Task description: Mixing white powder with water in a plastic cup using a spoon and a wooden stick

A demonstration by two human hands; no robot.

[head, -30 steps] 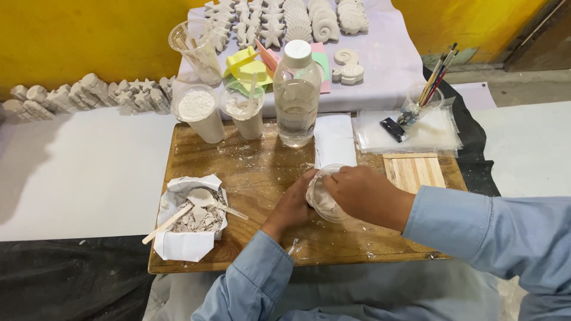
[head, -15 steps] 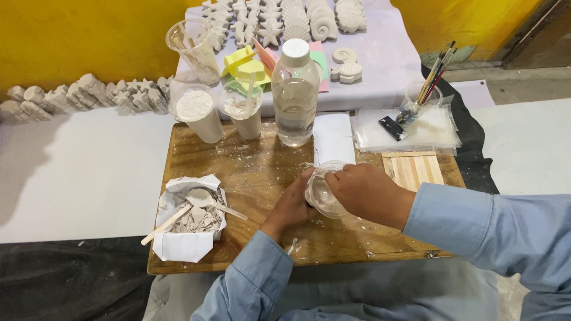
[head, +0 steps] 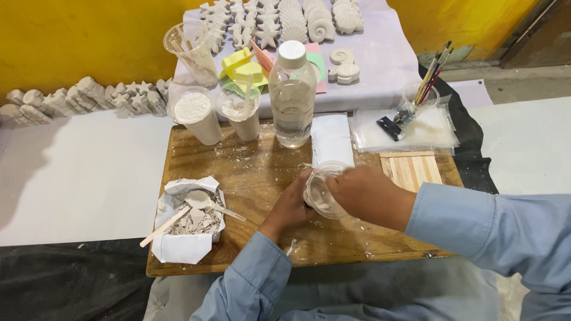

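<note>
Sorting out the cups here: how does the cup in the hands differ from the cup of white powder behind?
The cup in the hands is tilted on its side and gripped by the left hand and right hand; the cup of white powder stands upright, untouched. The held one looks nearly empty with smeared walls; the other is filled near its rim. Both are clear plastic.

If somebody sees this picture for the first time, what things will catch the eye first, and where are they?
Both hands meet at the middle of the wooden board: the left hand and right hand grip a clear plastic cup tipped on its side. Behind them stands a tall clear bottle with a white cap. White plaster shapes, stars and shells, lie on the cloth at the far edge.
</note>
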